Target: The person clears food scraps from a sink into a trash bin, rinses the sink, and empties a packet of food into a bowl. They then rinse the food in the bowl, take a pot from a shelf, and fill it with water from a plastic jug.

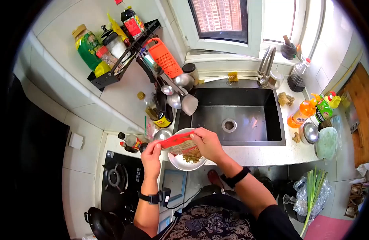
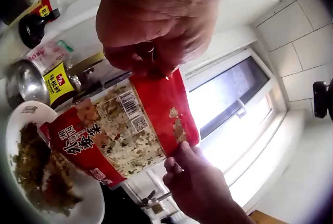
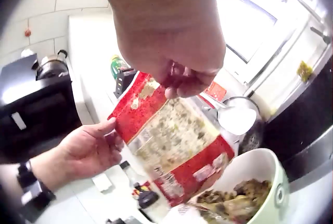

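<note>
Both hands hold a red food packet [image 2: 119, 130] with a clear window, tipped so its lower end hangs over a white bowl [image 1: 177, 164]. My left hand [image 1: 151, 160] pinches one corner of the packet's upper end. At the opposite corner, my right hand [image 1: 209, 145] grips with thumb and fingers. Bits of food cling inside the window. Chopped brownish-green pickled vegetables [image 3: 237, 200] lie in the bowl, and the packet's lower end overlaps its rim in the right wrist view.
Behind the bowl is a black sink [image 1: 236, 116] with a faucet [image 1: 266, 66]. A small metal bowl [image 1: 162, 135] and a sauce bottle [image 1: 158, 112] stand to the left, near hanging ladles. A gas stove [image 1: 120, 180] lies at lower left. Bottles and a steel bowl [image 1: 310, 133] line the right counter.
</note>
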Motion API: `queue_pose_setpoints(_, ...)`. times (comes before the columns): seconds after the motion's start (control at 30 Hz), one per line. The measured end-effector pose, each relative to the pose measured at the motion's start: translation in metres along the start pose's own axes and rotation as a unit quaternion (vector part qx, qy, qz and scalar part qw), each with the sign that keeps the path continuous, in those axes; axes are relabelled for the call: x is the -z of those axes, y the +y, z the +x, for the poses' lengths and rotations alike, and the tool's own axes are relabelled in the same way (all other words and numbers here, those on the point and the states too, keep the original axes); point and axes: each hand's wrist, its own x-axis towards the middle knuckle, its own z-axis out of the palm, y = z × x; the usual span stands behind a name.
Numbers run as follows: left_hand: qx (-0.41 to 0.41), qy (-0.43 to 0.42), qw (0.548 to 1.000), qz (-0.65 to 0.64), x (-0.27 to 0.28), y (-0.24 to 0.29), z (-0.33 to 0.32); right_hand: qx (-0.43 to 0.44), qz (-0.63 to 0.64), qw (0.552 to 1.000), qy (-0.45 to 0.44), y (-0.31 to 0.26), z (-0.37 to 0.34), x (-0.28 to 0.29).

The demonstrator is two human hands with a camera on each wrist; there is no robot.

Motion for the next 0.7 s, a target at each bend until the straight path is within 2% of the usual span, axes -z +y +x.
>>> queue_pose_setpoints(0.03, -0.007, 0.001, 1.0, 0.01, 0.002, 0.004, -0.003, 0.009, 0.01, 1.0, 0.011, -0.005, -0.001, 0.0)
queue_pose_setpoints(0.07, -0.003, -0.003, 0.998, -0.056, 0.003, 0.01, -0.005, 0.01, 0.018, 1.0, 0.011, -0.013, -0.003, 0.002)
queue_pose_setpoints(0.13, -0.042, 0.011, 0.999, -0.029, 0.004, 0.02, -0.007, 0.02, 0.03, 0.999, 0.015, -0.026, 0.001, 0.009)
queue_pose_setpoints(0.23, -0.021, -0.022, 0.999, -0.011, 0.007, 0.01, -0.002, 0.022, -0.013, 1.0, -0.017, -0.017, -0.003, 0.011)
queue_pose_setpoints(0.27, -0.058, -0.024, 0.998, 0.004, 0.008, 0.011, -0.003, 0.027, -0.033, 0.999, -0.027, -0.016, -0.001, 0.014)
queue_pose_setpoints(0.33, -0.132, -0.029, 0.99, 0.033, 0.007, 0.026, -0.009, 0.042, -0.009, 0.999, 0.022, -0.021, 0.003, 0.017)
queue_pose_setpoints(0.37, -0.123, -0.034, 0.989, 0.076, 0.006, 0.034, -0.011, 0.04, 0.008, 0.998, 0.038, -0.022, -0.004, 0.014)
queue_pose_setpoints(0.4, -0.066, -0.027, 0.996, 0.048, 0.006, 0.033, -0.009, 0.025, 0.02, 0.999, 0.006, -0.02, -0.004, 0.016)
queue_pose_setpoints(0.5, -0.148, -0.024, 0.989, 0.012, 0.005, 0.045, -0.009, 0.027, 0.022, 0.999, 0.017, -0.022, -0.007, 0.019)
queue_pose_setpoints(0.6, -0.066, -0.042, 0.997, -0.01, 0.003, 0.041, -0.001, 0.011, 0.023, 1.0, 0.004, -0.015, -0.012, 0.025)
queue_pose_setpoints(0.63, -0.079, -0.055, 0.995, 0.031, 0.004, 0.042, 0.0, 0.001, 0.018, 1.0, 0.013, -0.011, -0.016, 0.028)
queue_pose_setpoints(0.7, -0.103, -0.076, 0.992, -0.002, -0.004, 0.049, -0.002, -0.018, 0.042, 0.998, 0.052, -0.008, -0.025, 0.038)
